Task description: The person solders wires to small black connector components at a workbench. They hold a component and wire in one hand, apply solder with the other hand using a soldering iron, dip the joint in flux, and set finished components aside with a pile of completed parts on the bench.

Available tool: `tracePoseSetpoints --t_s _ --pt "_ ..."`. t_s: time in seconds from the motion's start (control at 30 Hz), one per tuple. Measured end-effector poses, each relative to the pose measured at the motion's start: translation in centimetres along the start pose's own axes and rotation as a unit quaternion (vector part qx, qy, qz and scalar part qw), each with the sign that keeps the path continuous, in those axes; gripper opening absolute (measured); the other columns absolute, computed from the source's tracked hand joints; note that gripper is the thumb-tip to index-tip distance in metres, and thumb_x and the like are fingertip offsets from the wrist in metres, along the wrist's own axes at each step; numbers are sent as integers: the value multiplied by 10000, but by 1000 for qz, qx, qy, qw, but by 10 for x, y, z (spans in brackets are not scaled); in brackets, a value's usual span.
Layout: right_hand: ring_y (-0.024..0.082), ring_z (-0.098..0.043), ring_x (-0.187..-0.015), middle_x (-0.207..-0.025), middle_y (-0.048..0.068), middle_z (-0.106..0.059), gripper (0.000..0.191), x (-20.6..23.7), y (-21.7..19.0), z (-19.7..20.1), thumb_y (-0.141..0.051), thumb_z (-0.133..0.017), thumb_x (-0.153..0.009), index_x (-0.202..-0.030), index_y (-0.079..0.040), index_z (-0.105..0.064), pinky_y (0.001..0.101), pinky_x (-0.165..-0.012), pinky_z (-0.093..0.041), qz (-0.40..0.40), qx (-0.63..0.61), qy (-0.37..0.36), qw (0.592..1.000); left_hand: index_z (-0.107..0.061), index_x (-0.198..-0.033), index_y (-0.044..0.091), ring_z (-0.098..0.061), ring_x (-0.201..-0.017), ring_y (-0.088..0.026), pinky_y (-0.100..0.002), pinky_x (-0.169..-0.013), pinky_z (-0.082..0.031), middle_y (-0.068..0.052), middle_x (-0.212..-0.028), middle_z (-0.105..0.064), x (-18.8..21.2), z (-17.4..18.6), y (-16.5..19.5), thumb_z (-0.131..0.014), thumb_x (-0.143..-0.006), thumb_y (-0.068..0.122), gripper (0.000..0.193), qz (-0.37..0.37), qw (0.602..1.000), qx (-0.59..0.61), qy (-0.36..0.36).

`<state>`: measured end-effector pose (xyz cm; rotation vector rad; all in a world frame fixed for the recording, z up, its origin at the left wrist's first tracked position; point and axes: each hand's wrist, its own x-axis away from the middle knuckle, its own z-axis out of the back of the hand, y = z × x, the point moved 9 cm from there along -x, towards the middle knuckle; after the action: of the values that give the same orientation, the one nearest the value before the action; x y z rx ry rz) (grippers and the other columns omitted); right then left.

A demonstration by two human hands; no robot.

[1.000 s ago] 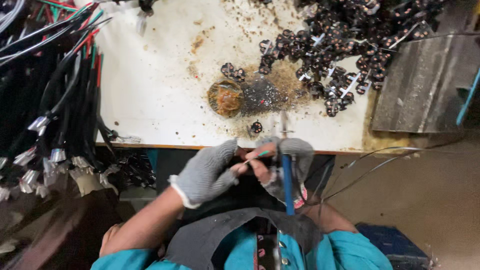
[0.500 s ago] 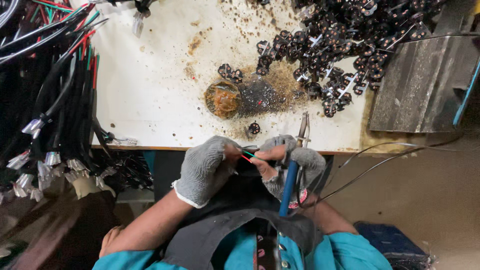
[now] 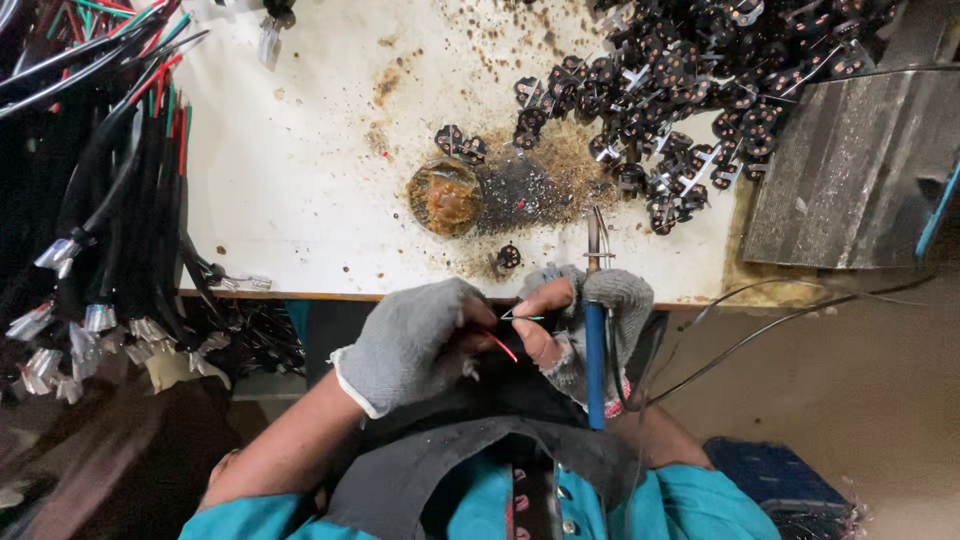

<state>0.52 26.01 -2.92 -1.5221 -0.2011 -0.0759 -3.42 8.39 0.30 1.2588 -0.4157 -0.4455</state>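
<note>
Pinching thin wires [image 3: 505,335] between gloved hands; right hand [image 3: 590,325] gripping soldering iron [image 3: 595,340].

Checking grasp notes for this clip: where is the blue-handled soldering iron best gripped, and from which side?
Probably by the blue handle of the soldering iron, well below the bare metal tip that points away over the white stained table. Coming from its right seems best, as the grey-gloved right hand does. The grey-gloved left hand pinches the thin red and green wires on the other side.
</note>
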Motion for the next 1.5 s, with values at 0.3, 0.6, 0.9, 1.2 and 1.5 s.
tracePoseSetpoints --t_s 0.3,0.6,0.9,1.2,1.5 --pt "150 -700 -933 -1012 35 -718 185 -2 -17 -7 -41 -767 -952 -1059 -63 -619 287 -854 -561 30 74 5 997 -673 -976 74 -627 -760 -214 -322 -681 -496 -102 -832 -638 6 -5 -17 -677 -932 187 121 73 996 9 44" --pt "160 -676 -712 -802 54 -717 148 -9 -11 -6 -54 -876 -817 -871 -51 -738 277 -646 -528 0 165 -2 986 -647 -905 51 -563 -693 -96 -279 -641 -493 -12 -756 -594 17 -22 -53 -624 -978 171 142 209 947 230 77" --pt "154 -658 -720 -794 53 -702 254 -27 -37 -7 -118 -901 -796 -853 -59 -660 293 -692 -508 141 191 8 971 -667 -997 71 -651 -836 -385 -419 -694 -523 -147 -896 -634 -5 9 -9 -711 -770 127 238 10 998 -53 24" --pt "122 -686 -797 -895 4 -716 258 -11 4 -5 -177 -832 -901 -1017 -96 -615 278 -714 -540 36 -43 -24 998 -693 -916 77 -606 -663 -312 -396 -590 -470 -119 -759 -591 3 -2 -15 -787 -814 206 189 30 999 3 22" --pt "158 -711 -899 -964 41 -726 97 -6 6 -3 -117 -752 -969 -969 -60 -674 307 -822 -583 25 33 -19 999 -699 -871 91 -629 -719 -229 -339 -671 -488 -64 -761 -634 4 -3 -22 -761 -863 111 65 28 990 88 110"
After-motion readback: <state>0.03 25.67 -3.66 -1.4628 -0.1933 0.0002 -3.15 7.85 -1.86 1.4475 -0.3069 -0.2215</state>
